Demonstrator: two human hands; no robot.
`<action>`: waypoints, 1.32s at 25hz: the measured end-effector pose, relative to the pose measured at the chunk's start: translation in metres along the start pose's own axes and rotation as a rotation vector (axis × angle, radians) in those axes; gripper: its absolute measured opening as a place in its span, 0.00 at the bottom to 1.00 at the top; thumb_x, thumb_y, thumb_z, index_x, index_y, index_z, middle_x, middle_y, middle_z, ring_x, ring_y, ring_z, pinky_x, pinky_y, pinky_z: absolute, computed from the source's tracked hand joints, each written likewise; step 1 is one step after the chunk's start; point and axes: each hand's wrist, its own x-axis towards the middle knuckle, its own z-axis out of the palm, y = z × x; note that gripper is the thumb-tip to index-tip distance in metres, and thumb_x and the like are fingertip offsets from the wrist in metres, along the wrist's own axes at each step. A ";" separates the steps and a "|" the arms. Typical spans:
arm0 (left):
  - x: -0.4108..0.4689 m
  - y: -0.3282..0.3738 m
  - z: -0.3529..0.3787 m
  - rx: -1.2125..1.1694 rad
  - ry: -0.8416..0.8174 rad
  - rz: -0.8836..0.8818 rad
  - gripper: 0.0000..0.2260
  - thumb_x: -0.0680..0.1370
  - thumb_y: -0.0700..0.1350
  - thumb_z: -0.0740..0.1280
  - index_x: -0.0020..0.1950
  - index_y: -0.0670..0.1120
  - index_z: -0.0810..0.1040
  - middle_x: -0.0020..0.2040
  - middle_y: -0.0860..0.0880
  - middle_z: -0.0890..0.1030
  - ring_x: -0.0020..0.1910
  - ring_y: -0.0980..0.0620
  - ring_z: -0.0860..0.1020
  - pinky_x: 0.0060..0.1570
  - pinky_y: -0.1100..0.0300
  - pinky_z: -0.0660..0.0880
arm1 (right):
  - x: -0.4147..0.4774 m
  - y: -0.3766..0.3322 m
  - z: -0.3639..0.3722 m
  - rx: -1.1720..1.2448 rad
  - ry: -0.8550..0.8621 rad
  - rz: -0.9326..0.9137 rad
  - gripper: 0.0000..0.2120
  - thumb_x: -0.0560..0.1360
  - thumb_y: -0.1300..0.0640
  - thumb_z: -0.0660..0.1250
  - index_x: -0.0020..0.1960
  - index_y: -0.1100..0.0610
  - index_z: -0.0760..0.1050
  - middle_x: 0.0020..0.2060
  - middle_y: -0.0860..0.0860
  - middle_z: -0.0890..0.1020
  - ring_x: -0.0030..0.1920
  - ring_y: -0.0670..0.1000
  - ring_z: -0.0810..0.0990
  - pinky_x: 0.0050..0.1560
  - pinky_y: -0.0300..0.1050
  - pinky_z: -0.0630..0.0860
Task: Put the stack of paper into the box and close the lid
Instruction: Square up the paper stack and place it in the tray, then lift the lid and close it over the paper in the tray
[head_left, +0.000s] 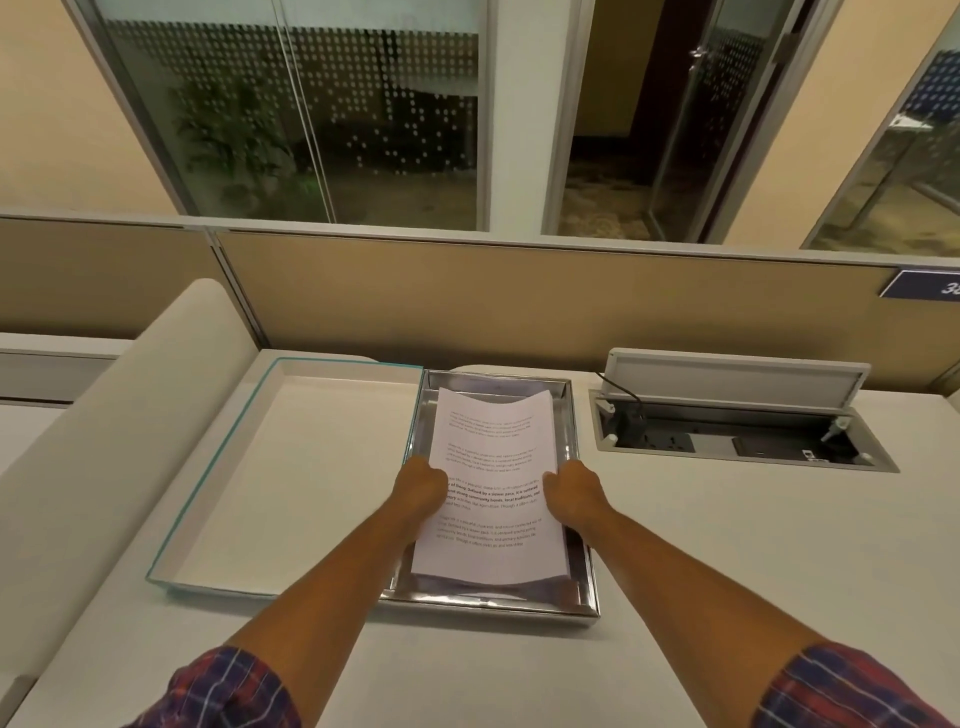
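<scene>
A thick stack of printed white paper (493, 447) hangs just above the open box (584, 571), a shallow tray with a shiny silver lining in the middle of the desk. My left hand (422, 488) grips the stack's left edge and my right hand (571, 493) grips its right edge. The far end of the stack sags and curls slightly. The box's lid (249, 467), white inside with a teal rim, lies upturned on the desk, touching the box's left side.
A recessed power socket well (737, 441) with its grey flap raised and a black cable plugged in sits to the right of the box. A beige partition wall (519, 301) runs along the back of the desk. A white rounded divider (119, 441) borders the left.
</scene>
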 end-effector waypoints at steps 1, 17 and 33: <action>0.001 0.001 0.000 -0.001 0.013 0.001 0.15 0.85 0.37 0.57 0.69 0.38 0.76 0.52 0.44 0.81 0.38 0.51 0.80 0.41 0.53 0.81 | 0.000 -0.002 0.000 -0.009 0.001 0.003 0.12 0.84 0.53 0.59 0.58 0.60 0.76 0.56 0.59 0.84 0.53 0.59 0.85 0.52 0.49 0.84; -0.006 0.000 0.001 0.159 0.022 0.097 0.16 0.84 0.38 0.63 0.72 0.38 0.75 0.68 0.39 0.81 0.55 0.41 0.81 0.51 0.54 0.78 | -0.071 0.017 0.039 -0.455 0.104 -0.403 0.29 0.79 0.42 0.63 0.75 0.53 0.62 0.72 0.53 0.72 0.68 0.54 0.76 0.67 0.53 0.79; -0.077 -0.060 0.002 0.154 0.151 0.496 0.23 0.82 0.46 0.69 0.77 0.50 0.69 0.72 0.49 0.78 0.62 0.52 0.79 0.61 0.56 0.81 | -0.096 0.077 0.055 -0.536 -0.105 -0.439 0.38 0.83 0.37 0.49 0.84 0.57 0.46 0.85 0.53 0.50 0.84 0.55 0.50 0.82 0.52 0.52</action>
